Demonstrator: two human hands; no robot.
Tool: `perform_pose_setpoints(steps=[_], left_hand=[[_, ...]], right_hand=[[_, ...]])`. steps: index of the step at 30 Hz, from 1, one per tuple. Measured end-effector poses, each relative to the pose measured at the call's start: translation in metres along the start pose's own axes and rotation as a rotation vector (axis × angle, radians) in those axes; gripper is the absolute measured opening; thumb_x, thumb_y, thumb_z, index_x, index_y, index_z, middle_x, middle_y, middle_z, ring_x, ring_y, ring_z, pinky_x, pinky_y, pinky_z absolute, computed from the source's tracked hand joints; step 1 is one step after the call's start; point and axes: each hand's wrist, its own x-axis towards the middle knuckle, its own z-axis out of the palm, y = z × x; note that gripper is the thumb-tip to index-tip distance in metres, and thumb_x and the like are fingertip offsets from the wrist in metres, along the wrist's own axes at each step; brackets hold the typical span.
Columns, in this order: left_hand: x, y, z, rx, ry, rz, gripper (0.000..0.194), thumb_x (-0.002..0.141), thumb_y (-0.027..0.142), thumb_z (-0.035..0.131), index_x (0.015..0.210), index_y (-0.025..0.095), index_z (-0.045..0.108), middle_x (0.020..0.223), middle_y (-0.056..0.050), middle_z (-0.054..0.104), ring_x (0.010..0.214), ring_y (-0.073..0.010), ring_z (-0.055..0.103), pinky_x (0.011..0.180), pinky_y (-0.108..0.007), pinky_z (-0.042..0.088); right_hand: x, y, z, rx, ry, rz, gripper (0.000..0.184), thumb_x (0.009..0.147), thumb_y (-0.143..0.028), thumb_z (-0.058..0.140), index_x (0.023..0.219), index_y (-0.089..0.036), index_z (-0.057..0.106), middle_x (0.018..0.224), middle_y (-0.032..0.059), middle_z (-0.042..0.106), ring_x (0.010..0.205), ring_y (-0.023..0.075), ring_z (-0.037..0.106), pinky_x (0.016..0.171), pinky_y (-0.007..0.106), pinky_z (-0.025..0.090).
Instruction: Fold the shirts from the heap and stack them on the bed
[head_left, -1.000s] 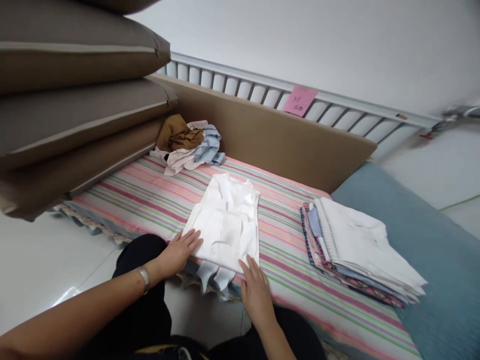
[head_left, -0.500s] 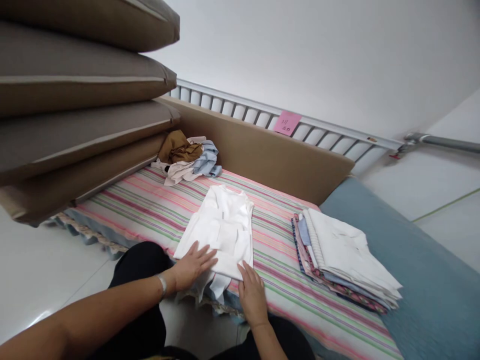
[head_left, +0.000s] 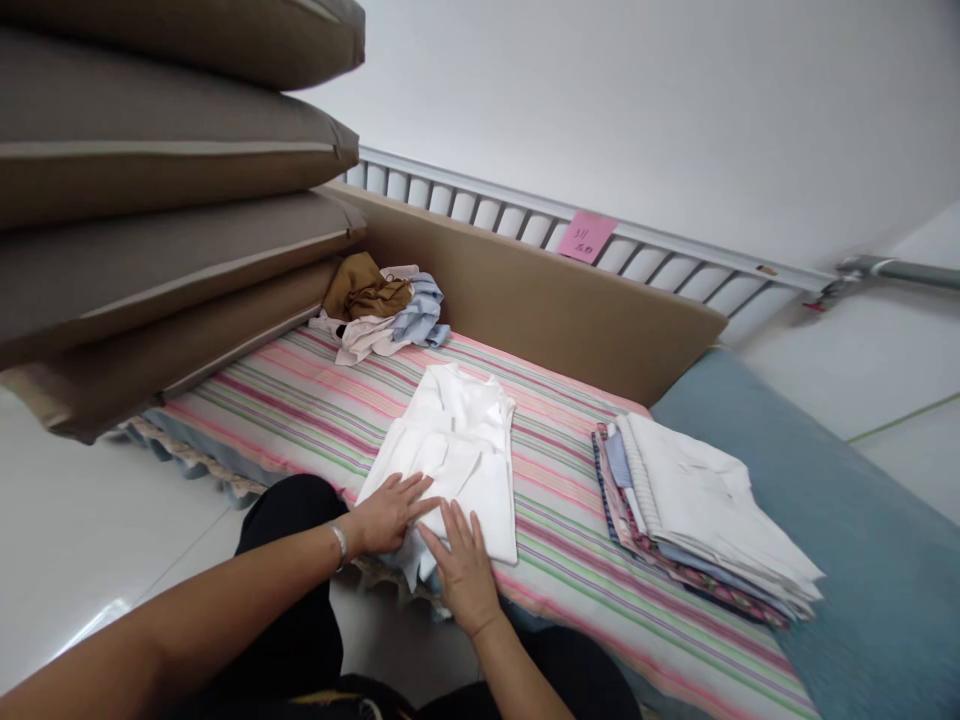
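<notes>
A white shirt [head_left: 469, 455] lies partly folded on a striped cloth [head_left: 555, 480] at the near edge of the bed, its collar end pointing away from me. My left hand [head_left: 394, 512] rests on the shirt's near left part with fingers stretched out. Close beside it, my right hand [head_left: 461, 565] presses flat on the near middle of the shirt, fingers apart. Some white fabric hangs over the edge below my hands. Part of the shirt is hidden under both hands.
A stack of folded clothes [head_left: 697, 490] sits to the right, white on top. Crumpled brown, pale pink and light blue clothes [head_left: 382, 310] lie at the back left. Thick brown cushions [head_left: 172, 240] are piled at the left. Behind stands a brown panel [head_left: 540, 290] with a pink note [head_left: 587, 236].
My right hand has moved left from the shirt's near right corner to its middle. My hands are closer together, and the shirt's lower layers lie differently. The view has shifted slightly.
</notes>
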Motion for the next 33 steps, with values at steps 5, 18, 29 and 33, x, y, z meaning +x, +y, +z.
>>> perform_pose_setpoints(steps=[5,18,29,33], left_hand=[[0.002,-0.007,0.006,-0.031,0.002,-0.010,0.086,0.064,0.017,0.061,0.142,0.023,0.026,0.149,-0.013,0.027,0.137,-0.0306,0.022,0.108,-0.052,0.020],[-0.003,0.005,0.017,0.014,0.062,0.013,0.085,0.068,0.020,0.062,0.144,0.021,0.023,0.152,-0.015,0.018,0.139,-0.0347,0.010,0.108,-0.058,0.008],[0.014,0.015,0.000,-0.189,0.115,-0.117,0.049,0.076,0.009,0.047,0.117,0.032,0.060,0.134,-0.004,0.051,0.128,-0.0287,0.037,0.104,-0.054,0.021],[0.023,0.015,-0.011,-0.233,0.128,-0.136,0.035,0.082,0.018,0.048,0.112,0.028,0.064,0.128,-0.006,0.055,0.118,-0.0288,0.046,0.097,-0.048,0.032]], right_hand=[[0.026,-0.007,-0.004,0.148,0.032,0.124,0.017,0.085,-0.020,0.052,0.090,-0.025,0.067,0.139,0.0069,0.046,0.134,0.0271,0.032,0.104,0.055,0.032],[-0.012,0.020,-0.017,0.164,-0.088,0.094,0.063,0.069,0.005,0.036,0.123,-0.022,0.053,0.143,0.0058,0.040,0.136,0.0203,0.027,0.107,0.046,0.034],[-0.019,0.025,-0.014,0.053,-0.021,0.050,0.060,0.077,-0.001,0.044,0.133,-0.022,0.044,0.140,0.0070,0.045,0.132,0.0204,0.034,0.105,0.043,0.037],[-0.004,0.021,-0.012,0.128,0.008,0.200,0.029,0.084,-0.020,0.051,0.110,-0.026,0.063,0.125,0.0074,0.058,0.116,0.0234,0.050,0.094,0.044,0.043]])
